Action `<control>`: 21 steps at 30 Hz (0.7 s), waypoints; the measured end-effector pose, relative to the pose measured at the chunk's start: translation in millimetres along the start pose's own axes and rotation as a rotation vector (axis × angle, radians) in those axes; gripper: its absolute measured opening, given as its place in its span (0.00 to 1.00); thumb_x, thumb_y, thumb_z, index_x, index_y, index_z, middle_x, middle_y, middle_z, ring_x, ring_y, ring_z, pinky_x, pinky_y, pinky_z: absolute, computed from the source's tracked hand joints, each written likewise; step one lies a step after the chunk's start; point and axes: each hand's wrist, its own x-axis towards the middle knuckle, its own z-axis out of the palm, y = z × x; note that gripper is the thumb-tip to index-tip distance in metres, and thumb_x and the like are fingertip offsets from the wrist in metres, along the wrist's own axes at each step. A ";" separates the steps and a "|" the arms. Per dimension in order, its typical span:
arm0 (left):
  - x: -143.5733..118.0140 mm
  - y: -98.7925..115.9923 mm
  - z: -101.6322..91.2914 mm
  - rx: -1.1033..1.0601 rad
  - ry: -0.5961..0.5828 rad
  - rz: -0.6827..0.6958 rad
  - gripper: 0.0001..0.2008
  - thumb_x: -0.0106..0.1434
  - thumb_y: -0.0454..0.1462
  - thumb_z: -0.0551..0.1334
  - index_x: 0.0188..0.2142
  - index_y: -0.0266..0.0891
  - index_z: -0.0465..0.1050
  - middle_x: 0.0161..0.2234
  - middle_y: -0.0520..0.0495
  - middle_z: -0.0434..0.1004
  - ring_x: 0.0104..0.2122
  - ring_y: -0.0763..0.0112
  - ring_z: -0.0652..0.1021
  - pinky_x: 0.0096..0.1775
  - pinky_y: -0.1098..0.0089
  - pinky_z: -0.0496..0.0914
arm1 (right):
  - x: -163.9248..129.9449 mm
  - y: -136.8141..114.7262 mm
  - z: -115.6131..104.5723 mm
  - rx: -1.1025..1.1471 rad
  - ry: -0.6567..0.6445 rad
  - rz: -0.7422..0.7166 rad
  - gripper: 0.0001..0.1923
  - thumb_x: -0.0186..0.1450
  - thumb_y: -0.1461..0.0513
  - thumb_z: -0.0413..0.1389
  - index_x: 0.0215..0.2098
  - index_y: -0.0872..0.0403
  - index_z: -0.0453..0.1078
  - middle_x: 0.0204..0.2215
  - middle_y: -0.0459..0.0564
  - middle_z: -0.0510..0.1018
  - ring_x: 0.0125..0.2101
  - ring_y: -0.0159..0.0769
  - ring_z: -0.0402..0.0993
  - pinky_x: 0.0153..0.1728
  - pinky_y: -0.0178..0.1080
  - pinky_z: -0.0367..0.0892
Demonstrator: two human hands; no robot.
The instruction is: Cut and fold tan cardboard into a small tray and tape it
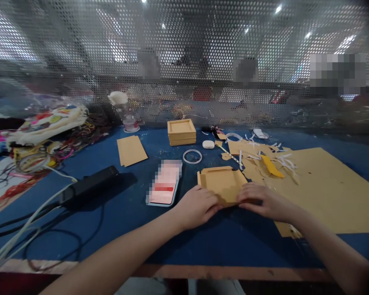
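A shallow brown cardboard tray [223, 182] with folded-up edges lies on the blue table in front of me. My left hand [199, 207] grips its near left corner, fingers closed on the edge. On the near right corner, my right hand [260, 200] pinches the cardboard between thumb and fingers. The tray's far edge and far left corner stand up; its near edge is partly hidden by my hands. A stack of similar finished-looking trays [182, 132] stands farther back. Flat brown cardboard pieces [131, 150] lie to the left of that stack.
A phone [164, 184] lies left of the tray, near a clear tape roll [192, 156] and a white earbud case [208, 144]. Paper scraps and a large brown sheet [329, 192] cover the right side. A black power strip [89, 186] with cables is at left, before a perforated metal screen [184, 49].
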 end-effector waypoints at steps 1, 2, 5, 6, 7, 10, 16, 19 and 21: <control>0.5 -1.1 -0.7 -0.010 0.006 -0.013 0.11 0.70 0.39 0.53 0.36 0.39 0.72 0.35 0.50 0.78 0.39 0.71 0.75 0.42 0.68 0.62 | 0.6 0.5 0.5 0.015 0.014 0.024 0.13 0.69 0.54 0.50 0.40 0.50 0.75 0.34 0.50 0.79 0.39 0.38 0.73 0.44 0.42 0.66; 1.0 -2.0 -1.2 -0.017 0.011 -0.028 0.11 0.70 0.38 0.53 0.35 0.39 0.72 0.35 0.50 0.78 0.38 0.70 0.75 0.41 0.68 0.61 | 1.1 0.8 0.9 0.025 0.029 0.051 0.14 0.69 0.53 0.50 0.38 0.50 0.75 0.33 0.50 0.78 0.38 0.37 0.73 0.42 0.41 0.66; 2.0 -3.1 -1.2 -0.028 0.017 -0.074 0.12 0.70 0.37 0.52 0.32 0.38 0.71 0.32 0.49 0.77 0.36 0.70 0.75 0.40 0.68 0.61 | 2.1 -0.2 0.2 0.033 0.052 0.118 0.16 0.69 0.52 0.49 0.35 0.51 0.75 0.31 0.50 0.77 0.36 0.37 0.73 0.39 0.40 0.66; 1.9 -2.8 -0.8 -0.032 0.017 -0.080 0.13 0.70 0.37 0.52 0.32 0.37 0.70 0.32 0.49 0.77 0.35 0.70 0.75 0.40 0.68 0.61 | 2.0 -1.2 -1.0 0.034 0.047 0.122 0.16 0.69 0.52 0.50 0.35 0.51 0.75 0.31 0.50 0.78 0.36 0.37 0.73 0.39 0.40 0.66; 1.6 -2.3 -0.5 -0.036 0.016 -0.078 0.13 0.70 0.37 0.52 0.31 0.37 0.70 0.32 0.49 0.77 0.35 0.70 0.75 0.40 0.68 0.61 | 1.6 -2.4 -2.6 0.037 0.029 0.114 0.15 0.69 0.52 0.50 0.36 0.51 0.75 0.32 0.49 0.78 0.36 0.37 0.72 0.40 0.40 0.66; 0.0 1.5 0.6 -0.061 0.006 -0.036 0.12 0.69 0.36 0.52 0.31 0.37 0.70 0.33 0.49 0.77 0.35 0.70 0.75 0.40 0.68 0.61 | -1.0 -6.9 -9.2 0.054 -0.062 0.058 0.14 0.69 0.53 0.51 0.39 0.50 0.76 0.34 0.49 0.79 0.40 0.38 0.72 0.44 0.42 0.65; 0.5 15.0 5.7 -0.122 -0.047 -0.008 0.13 0.70 0.37 0.52 0.29 0.38 0.70 0.28 0.50 0.75 0.31 0.70 0.74 0.37 0.69 0.62 | -6.5 -8.7 -16.3 0.063 -0.137 0.053 0.13 0.69 0.55 0.49 0.38 0.50 0.75 0.35 0.49 0.78 0.42 0.39 0.70 0.46 0.43 0.64; 1.8 19.4 10.5 -0.122 -0.015 -0.060 0.14 0.70 0.38 0.52 0.29 0.38 0.69 0.28 0.51 0.75 0.31 0.70 0.74 0.38 0.68 0.62 | -6.6 -3.0 -14.2 0.032 -0.122 0.138 0.14 0.69 0.55 0.50 0.33 0.52 0.73 0.31 0.49 0.75 0.36 0.38 0.70 0.39 0.40 0.65; 1.9 20.2 13.0 -0.086 0.028 -0.130 0.14 0.70 0.38 0.52 0.29 0.38 0.69 0.30 0.50 0.75 0.33 0.68 0.73 0.40 0.66 0.62 | -5.5 0.8 -11.6 0.029 -0.095 0.233 0.14 0.68 0.53 0.50 0.32 0.53 0.71 0.30 0.49 0.75 0.33 0.37 0.70 0.35 0.39 0.65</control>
